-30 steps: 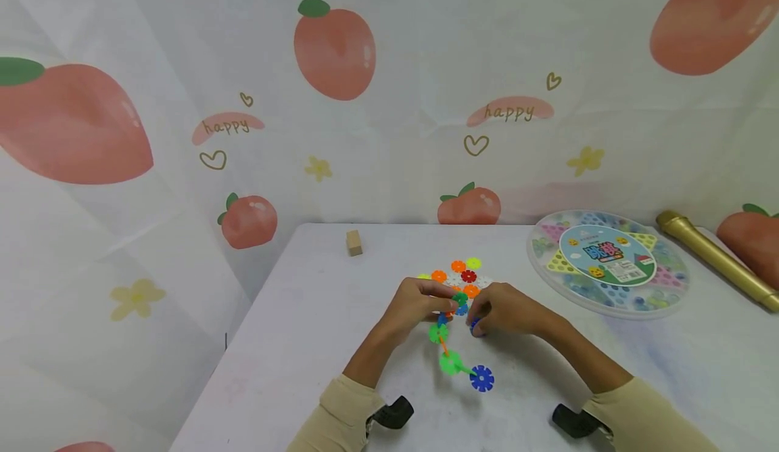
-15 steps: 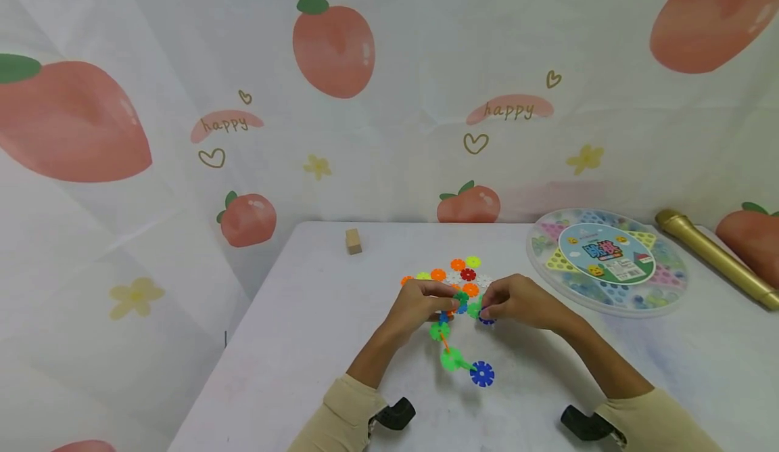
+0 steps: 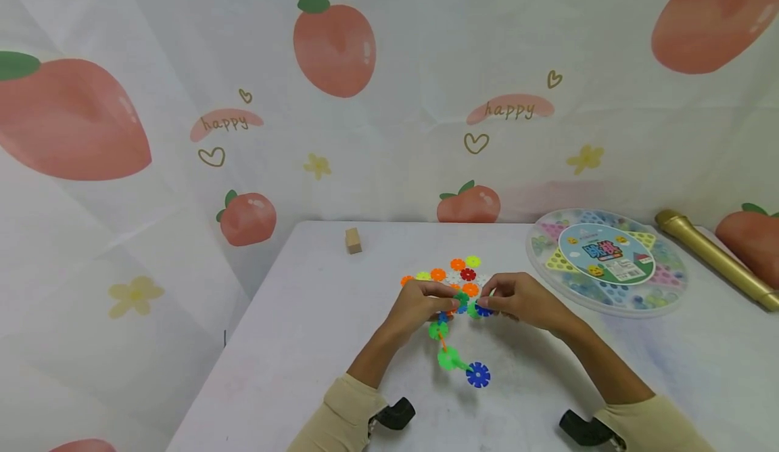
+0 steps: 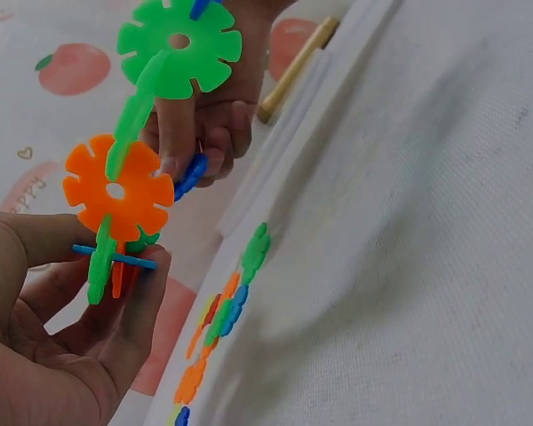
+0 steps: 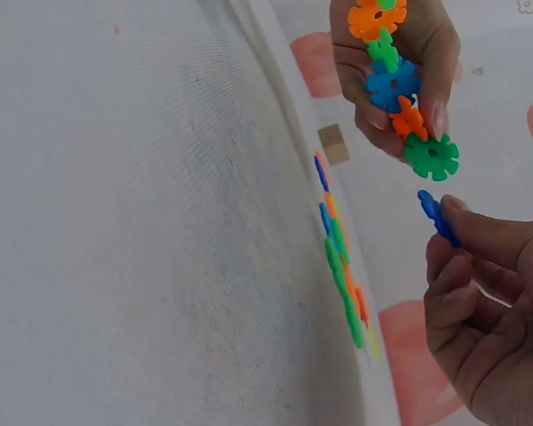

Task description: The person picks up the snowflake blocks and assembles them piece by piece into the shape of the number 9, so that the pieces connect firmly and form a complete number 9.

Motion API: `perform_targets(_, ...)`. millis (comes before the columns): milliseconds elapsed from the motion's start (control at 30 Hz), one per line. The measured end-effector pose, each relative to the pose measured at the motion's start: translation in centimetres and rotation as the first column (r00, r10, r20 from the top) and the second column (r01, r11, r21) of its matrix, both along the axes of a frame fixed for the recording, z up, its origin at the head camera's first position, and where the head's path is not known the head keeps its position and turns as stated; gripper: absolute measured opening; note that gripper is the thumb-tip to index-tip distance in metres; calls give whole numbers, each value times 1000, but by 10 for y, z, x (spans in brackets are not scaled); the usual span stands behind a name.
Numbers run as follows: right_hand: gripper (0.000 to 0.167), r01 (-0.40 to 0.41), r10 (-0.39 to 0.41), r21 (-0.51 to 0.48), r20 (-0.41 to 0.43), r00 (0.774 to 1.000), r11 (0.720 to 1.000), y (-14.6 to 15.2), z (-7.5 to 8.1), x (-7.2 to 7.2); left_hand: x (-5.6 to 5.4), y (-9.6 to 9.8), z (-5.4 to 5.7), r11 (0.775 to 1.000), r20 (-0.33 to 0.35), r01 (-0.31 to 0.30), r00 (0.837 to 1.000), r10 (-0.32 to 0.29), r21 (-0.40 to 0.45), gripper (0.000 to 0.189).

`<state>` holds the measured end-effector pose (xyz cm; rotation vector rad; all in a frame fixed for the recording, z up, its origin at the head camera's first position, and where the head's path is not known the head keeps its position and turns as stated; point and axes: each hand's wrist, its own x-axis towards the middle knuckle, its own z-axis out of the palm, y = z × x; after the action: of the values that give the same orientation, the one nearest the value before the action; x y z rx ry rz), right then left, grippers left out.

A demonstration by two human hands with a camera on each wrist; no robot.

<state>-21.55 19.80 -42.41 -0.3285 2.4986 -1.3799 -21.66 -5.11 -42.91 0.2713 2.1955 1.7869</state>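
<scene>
A chain of interlocked plastic snowflake discs hangs from my left hand (image 3: 414, 310), which pinches it near its upper end. Down the chain come a light green disc (image 3: 448, 358) and a dark blue disc (image 3: 478, 375) at the tail. A dark green disc (image 5: 432, 158) forms the other end, sticking out past the left fingertips. Between thumb and fingertips, my right hand (image 3: 523, 300) pinches a separate blue snowflake disc (image 5: 437, 217). In the right wrist view this disc is close to the dark green one, with a small gap between them.
Several loose discs, among them a red one (image 3: 467, 274), lie behind the hands on the white table (image 3: 292, 344). A wooden block (image 3: 353, 241) sits at the back left. A round game box (image 3: 548, 289) and a gold microphone (image 3: 718, 259) lie at the right.
My right hand has risen from the table with the blue disc and turned it toward the chain's dark green end. The left hand has barely moved; the chain's tail sways slightly.
</scene>
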Motion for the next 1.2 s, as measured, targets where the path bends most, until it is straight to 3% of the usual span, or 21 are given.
perform_targets(367,34,40,-33,-106,61,998,994,0,4,0,-1,0,-1,1000,7,25,1000,-25,3,19)
perform_targets(1200,36,58,-44,-200,71,996,978,1,4,2,3,4,-3,999,-39,36,999,-38,-32,15)
